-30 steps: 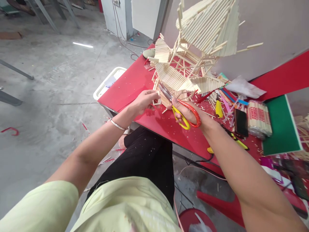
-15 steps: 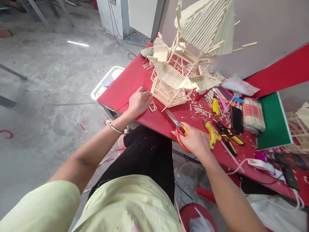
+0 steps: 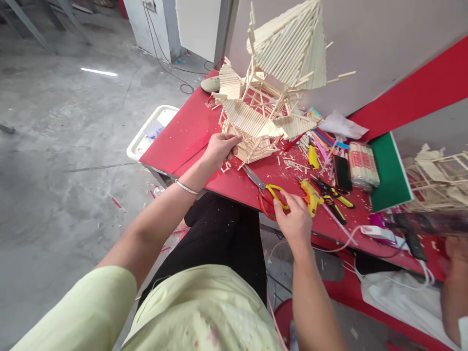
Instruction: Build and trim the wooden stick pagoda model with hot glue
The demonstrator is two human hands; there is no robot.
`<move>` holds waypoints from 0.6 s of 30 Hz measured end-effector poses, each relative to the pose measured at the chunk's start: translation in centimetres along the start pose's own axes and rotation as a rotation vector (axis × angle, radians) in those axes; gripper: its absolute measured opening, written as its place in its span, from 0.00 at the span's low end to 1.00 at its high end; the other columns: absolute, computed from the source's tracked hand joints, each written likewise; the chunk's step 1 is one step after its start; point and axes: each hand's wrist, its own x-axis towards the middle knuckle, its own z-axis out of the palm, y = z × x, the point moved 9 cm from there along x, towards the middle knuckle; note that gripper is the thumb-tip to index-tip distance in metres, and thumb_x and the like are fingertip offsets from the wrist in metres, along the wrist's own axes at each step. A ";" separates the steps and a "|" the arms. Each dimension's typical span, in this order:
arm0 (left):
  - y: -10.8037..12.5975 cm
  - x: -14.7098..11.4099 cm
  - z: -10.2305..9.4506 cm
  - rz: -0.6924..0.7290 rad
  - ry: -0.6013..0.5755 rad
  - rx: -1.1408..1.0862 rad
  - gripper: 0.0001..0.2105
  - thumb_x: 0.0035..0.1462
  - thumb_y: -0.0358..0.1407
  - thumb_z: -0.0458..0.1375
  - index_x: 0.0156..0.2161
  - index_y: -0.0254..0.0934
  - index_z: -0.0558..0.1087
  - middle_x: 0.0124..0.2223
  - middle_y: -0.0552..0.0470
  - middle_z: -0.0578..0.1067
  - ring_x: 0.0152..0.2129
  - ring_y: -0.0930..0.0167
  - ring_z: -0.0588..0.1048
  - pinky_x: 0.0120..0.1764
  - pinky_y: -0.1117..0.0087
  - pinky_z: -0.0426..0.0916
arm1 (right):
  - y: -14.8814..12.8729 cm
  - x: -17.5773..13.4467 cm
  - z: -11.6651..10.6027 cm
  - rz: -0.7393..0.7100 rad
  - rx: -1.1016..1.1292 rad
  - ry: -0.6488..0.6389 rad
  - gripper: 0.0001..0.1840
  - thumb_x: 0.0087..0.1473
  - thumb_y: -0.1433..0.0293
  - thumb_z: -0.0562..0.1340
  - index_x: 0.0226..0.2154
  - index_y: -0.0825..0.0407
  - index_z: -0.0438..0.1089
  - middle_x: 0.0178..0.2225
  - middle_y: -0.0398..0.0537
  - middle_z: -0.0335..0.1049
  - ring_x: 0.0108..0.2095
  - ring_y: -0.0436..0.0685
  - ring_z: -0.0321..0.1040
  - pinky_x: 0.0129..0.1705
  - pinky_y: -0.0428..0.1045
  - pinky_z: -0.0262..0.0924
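A model building (image 3: 287,58) of pale wooden sticks, with a slatted roof and lower flared eaves, stands on a red table. My left hand (image 3: 221,148) is at the near left edge of its base, thumb and fingers pinched together; whatever they hold is hidden. Scissors (image 3: 256,178) with one red and one yellow handle lie on the table front, blades pointing towards the base. My right hand (image 3: 295,217) has its thumb and fingertips on the yellow handle loop. Short stick pieces (image 3: 298,165) lie right of the model.
To the right are a yellow glue gun (image 3: 311,197), pliers (image 3: 331,200), a dark phone (image 3: 342,173), a bundle of sticks (image 3: 363,165) and a green board (image 3: 390,173). Another person's arm (image 3: 455,287) reaches in at far right. A white tub (image 3: 133,146) stands left of the table.
My left hand has moved right, up against the model's base. My right hand has shifted back along the scissors, whose handles are spread wider. Another person's arm has appeared at right.
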 end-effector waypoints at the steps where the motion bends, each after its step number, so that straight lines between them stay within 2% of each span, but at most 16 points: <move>1: -0.1 0.2 0.1 0.000 -0.012 -0.022 0.07 0.63 0.31 0.62 0.32 0.32 0.76 0.15 0.59 0.68 0.08 0.80 0.60 0.14 0.77 0.48 | 0.2 -0.4 -0.3 0.031 0.026 0.045 0.21 0.65 0.58 0.62 0.52 0.52 0.80 0.49 0.56 0.80 0.50 0.65 0.78 0.55 0.59 0.73; 5: -0.4 0.5 0.5 -0.011 -0.055 -0.141 0.06 0.63 0.29 0.61 0.33 0.31 0.76 0.16 0.60 0.67 0.08 0.81 0.59 0.13 0.78 0.46 | -0.9 -0.8 -1.0 0.089 0.207 0.128 0.18 0.66 0.58 0.62 0.47 0.52 0.82 0.45 0.55 0.82 0.42 0.60 0.80 0.48 0.55 0.76; 8: -0.4 0.5 0.7 -0.040 -0.073 -0.235 0.07 0.64 0.32 0.61 0.33 0.32 0.74 0.16 0.60 0.67 0.08 0.82 0.59 0.13 0.78 0.45 | -3.6 0.5 -1.5 0.078 0.332 0.134 0.18 0.66 0.58 0.62 0.46 0.51 0.82 0.43 0.53 0.82 0.36 0.55 0.80 0.39 0.50 0.77; 11: -0.4 0.6 0.7 -0.042 -0.067 -0.282 0.09 0.65 0.34 0.62 0.32 0.33 0.73 0.16 0.61 0.66 0.08 0.82 0.58 0.13 0.79 0.44 | -6.3 2.5 -1.3 0.065 0.407 0.118 0.18 0.66 0.57 0.62 0.47 0.51 0.81 0.41 0.53 0.82 0.37 0.55 0.80 0.38 0.49 0.76; 14: -0.4 0.6 0.7 -0.027 -0.072 -0.303 0.10 0.66 0.33 0.62 0.31 0.33 0.72 0.16 0.61 0.65 0.09 0.82 0.59 0.13 0.79 0.45 | -8.1 4.9 -0.1 0.098 0.489 0.108 0.20 0.65 0.55 0.63 0.49 0.51 0.81 0.41 0.53 0.83 0.37 0.57 0.80 0.38 0.49 0.76; 16: -0.3 0.5 0.7 -0.012 -0.084 -0.315 0.11 0.66 0.33 0.62 0.31 0.33 0.72 0.16 0.61 0.65 0.09 0.82 0.59 0.14 0.79 0.46 | -9.2 6.7 1.2 0.102 0.550 0.096 0.23 0.63 0.52 0.64 0.51 0.50 0.80 0.41 0.52 0.84 0.38 0.58 0.80 0.44 0.53 0.76; 18: -0.2 0.6 0.7 0.004 -0.091 -0.327 0.11 0.66 0.32 0.62 0.31 0.33 0.72 0.16 0.61 0.66 0.09 0.83 0.58 0.14 0.79 0.46 | -10.1 8.5 2.9 0.118 0.624 0.065 0.27 0.61 0.50 0.66 0.52 0.51 0.80 0.40 0.52 0.84 0.38 0.59 0.81 0.45 0.54 0.76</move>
